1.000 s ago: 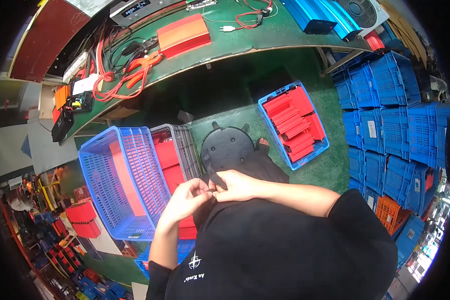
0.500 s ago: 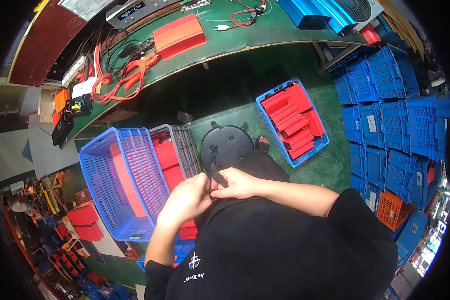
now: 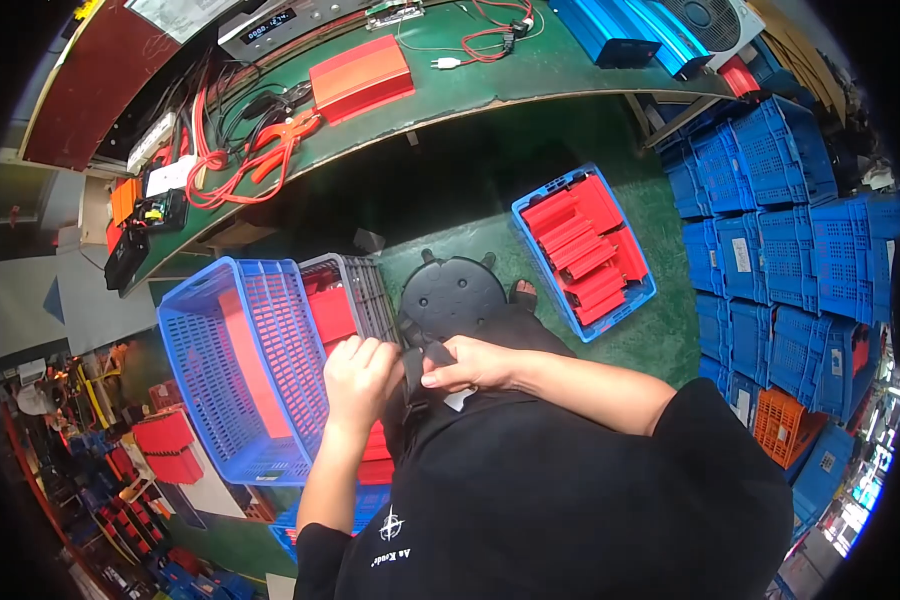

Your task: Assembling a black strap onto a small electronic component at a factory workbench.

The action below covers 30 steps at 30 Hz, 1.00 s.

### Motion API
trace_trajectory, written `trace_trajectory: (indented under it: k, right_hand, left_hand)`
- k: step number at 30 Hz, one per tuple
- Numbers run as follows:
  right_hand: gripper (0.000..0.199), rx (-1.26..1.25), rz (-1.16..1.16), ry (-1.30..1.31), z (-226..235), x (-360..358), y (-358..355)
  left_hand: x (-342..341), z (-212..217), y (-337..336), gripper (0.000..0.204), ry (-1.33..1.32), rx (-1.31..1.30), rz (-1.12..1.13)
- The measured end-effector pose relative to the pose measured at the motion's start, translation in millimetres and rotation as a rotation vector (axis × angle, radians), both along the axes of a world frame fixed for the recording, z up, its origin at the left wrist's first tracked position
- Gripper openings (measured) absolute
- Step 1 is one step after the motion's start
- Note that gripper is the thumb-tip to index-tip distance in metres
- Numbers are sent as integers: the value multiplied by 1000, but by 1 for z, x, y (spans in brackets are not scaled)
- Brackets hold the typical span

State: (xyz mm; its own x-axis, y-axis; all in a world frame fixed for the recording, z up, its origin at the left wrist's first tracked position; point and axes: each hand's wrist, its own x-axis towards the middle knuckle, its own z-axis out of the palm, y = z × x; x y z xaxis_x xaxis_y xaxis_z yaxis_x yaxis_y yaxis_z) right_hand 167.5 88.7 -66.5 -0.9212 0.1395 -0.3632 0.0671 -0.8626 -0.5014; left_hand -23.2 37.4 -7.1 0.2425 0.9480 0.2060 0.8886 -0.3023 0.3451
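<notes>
At my waist, both hands are closed around a black strap [image 3: 414,372] in front of the black shirt [image 3: 580,490]. My right hand [image 3: 473,364] pinches the strap between thumb and fingers. Curled over its left side is my left hand [image 3: 358,378], knuckles up, its fingertips hidden. A small white patch [image 3: 458,400] shows just below my right hand. Beyond the hands stands a round black stool [image 3: 454,295].
A green workbench [image 3: 450,85] runs across the far side, bearing a red metal case [image 3: 362,77] and red clamps [image 3: 285,133]. A blue crate [image 3: 170,345] stands left, beside a grey crate [image 3: 375,300]. Right are a crate of red parts [image 3: 590,336] and stacked blue crates [image 3: 750,260].
My hands have moved apart, the left one shifting left, so more of the strap shows between them. The white patch has come into view under my right hand.
</notes>
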Motion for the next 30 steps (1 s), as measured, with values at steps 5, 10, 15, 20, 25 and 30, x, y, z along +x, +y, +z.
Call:
trace_trajectory:
  k: [5,10,15,20,25,30]
  right_hand:
    - [13,-28,-49,-116,-1,11,7]
    - [21,-77,-38,-39,-3,11,8]
    - [31,75,154,107,6,1,8]
    - [32,55,-85,76,0,8,10]
    - [35,42,-86,66,7,9,12]
    - [45,118,-40,40,2,12,7]
  left_hand:
    - [11,17,-10,31,-455,-1034,232]
    - [1,4,-5,19,33,-176,101]
    - [9,9,21,19,80,18,-75]
    - [13,15,11,41,-377,-881,209]
    - [2,-8,-16,34,-453,-880,51]
    - [-14,-6,20,22,39,63,205]
